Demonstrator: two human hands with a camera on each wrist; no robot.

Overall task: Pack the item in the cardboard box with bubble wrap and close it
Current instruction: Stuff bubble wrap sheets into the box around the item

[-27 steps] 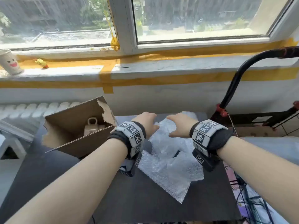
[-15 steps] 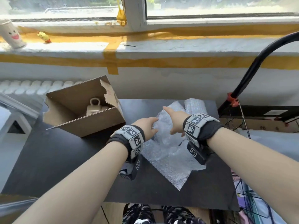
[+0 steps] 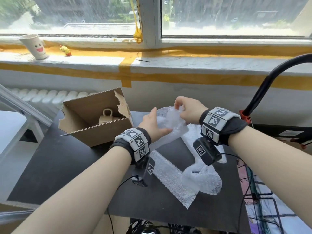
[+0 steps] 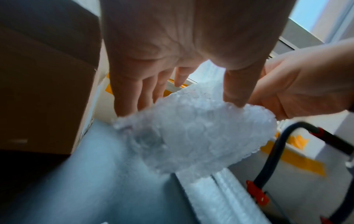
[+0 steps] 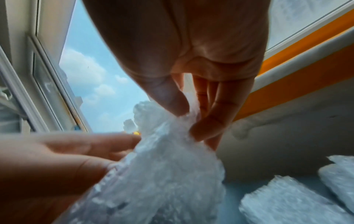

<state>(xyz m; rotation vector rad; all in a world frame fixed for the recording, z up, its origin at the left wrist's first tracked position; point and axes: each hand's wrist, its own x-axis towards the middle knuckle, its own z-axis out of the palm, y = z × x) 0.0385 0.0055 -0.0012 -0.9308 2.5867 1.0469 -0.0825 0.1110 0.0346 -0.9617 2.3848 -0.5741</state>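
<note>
Wrap [image 3: 172,120] rises off the table [image 3: 50,166] in the head view, pinched by the right hand [image 3: 189,109], the item [image 3: 106,116] sitting in the box [image 3: 94,119] at left; the left wrist view shows the left hand [image 4: 172,50] spread against it, the right wrist view the pinch, so gathering is in hand and next comes stuffing it into the box.

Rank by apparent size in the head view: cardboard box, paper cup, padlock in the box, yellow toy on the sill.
1. cardboard box
2. paper cup, though it sits farther from the camera
3. padlock, partly hidden by the box wall
4. yellow toy, also far, so true size is unsure
</note>
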